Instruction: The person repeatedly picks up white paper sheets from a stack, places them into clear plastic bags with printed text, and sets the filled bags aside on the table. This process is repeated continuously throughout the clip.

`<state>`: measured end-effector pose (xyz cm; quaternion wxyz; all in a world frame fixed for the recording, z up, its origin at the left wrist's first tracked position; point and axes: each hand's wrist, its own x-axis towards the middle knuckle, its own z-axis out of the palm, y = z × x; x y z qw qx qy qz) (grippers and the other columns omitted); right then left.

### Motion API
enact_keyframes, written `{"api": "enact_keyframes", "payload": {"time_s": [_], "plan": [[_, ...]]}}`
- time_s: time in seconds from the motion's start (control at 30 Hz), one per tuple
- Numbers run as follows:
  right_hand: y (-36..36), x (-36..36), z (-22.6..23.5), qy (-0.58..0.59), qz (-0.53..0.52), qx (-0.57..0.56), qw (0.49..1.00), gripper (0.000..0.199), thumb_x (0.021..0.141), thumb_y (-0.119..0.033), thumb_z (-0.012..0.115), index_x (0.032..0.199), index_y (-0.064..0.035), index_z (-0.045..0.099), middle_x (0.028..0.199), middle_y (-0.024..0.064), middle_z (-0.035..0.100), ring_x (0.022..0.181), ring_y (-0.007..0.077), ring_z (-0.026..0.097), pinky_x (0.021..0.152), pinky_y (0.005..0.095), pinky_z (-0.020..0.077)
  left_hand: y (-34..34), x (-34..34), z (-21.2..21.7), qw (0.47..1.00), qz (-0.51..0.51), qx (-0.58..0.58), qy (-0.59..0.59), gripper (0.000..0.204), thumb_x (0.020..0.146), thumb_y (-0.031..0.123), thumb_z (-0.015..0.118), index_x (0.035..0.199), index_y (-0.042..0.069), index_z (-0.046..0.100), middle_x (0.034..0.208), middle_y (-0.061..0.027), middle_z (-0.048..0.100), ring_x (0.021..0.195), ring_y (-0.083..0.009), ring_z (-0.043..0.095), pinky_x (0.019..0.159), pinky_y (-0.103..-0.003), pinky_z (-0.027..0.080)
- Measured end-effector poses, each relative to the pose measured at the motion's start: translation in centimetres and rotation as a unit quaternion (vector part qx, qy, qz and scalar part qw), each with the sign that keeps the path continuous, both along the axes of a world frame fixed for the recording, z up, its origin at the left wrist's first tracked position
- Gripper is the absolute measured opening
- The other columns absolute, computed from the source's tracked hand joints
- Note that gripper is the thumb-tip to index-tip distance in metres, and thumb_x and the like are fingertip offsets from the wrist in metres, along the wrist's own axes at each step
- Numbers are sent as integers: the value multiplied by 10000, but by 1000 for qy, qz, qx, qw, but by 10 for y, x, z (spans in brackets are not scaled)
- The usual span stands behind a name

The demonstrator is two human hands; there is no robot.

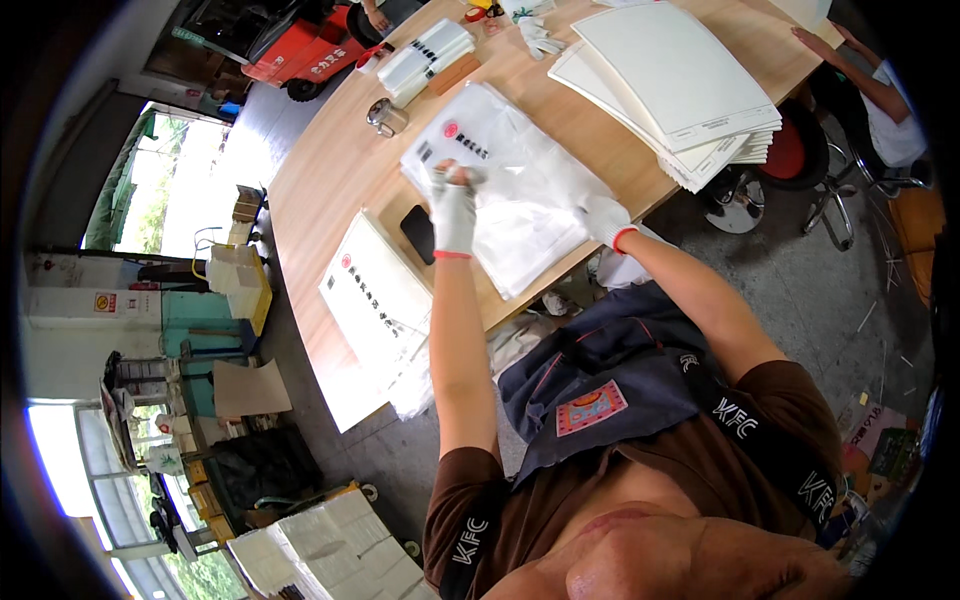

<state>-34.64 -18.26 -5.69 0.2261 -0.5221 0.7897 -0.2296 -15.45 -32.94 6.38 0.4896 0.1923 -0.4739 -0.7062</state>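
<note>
A stack of white printed sheets in clear plastic bags (pixel 525 235) lies on the wooden table (pixel 320 180) in front of me. Over its left part, my left hand (pixel 453 205) has its fingers curled closed beside glossy film; what they hold is hidden. My right hand (pixel 606 218) touches the stack's right edge, its fingers blending into the white plastic. Both hands wear white knit gloves, the left with bare fingertips showing. A black phone (pixel 418 234) lies beside my left wrist. Nearer to me on the left sits another pile of printed white sheets (pixel 365 300), with plastic at its near end.
Large white cards (pixel 675 75) are stacked at the table's far right. A metal mug (pixel 387 117), wrapped bundles (pixel 430 58), a brown block (pixel 454 74) and a spare glove (pixel 539 37) stand farther back. Another person's arm (pixel 850 65) rests at the right edge, near a stool (pixel 795 150).
</note>
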Motion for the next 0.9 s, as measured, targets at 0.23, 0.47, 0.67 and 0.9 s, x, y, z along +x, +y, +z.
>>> {"api": "enact_keyframes", "payload": {"time_s": [0.23, 0.47, 0.67, 0.9], "plan": [[29, 8, 98, -292, 39, -129, 947, 406, 935, -376, 463, 946, -17, 652, 879, 155, 668, 772, 254, 642, 727, 357, 490, 44, -16, 37, 958, 3, -112, -264, 186, 909, 65, 558, 1090, 40, 523, 826, -75, 668, 596, -62, 518, 528, -195, 403], [-11, 31, 75, -408, 65, -243, 878, 273, 874, -193, 517, 1111, -66, 563, 990, 119, 631, 933, 213, 596, 788, 325, 469, 168, -62, 71, 854, -23, -406, -324, 170, 715, 10, 631, 875, 67, 634, 746, -122, 615, 658, -287, 617, 598, -354, 482], [22, 7, 56, -58, 157, -40, 985, 208, 796, -166, 536, 982, -96, 598, 951, 127, 627, 898, 262, 597, 754, 366, 474, 185, -70, 43, 793, -55, -404, -452, 263, 813, 19, 557, 1036, 129, 645, 807, -148, 647, 754, -333, 637, 666, -388, 497], [98, -118, 118, 292, 34, -295, 909, 244, 776, -145, 566, 1017, -118, 588, 1025, 80, 606, 950, 284, 575, 820, 386, 465, 128, -65, 6, 754, 122, -511, -394, 212, 833, 14, 587, 1000, 121, 662, 847, -129, 675, 669, -253, 648, 572, -331, 500]]}}
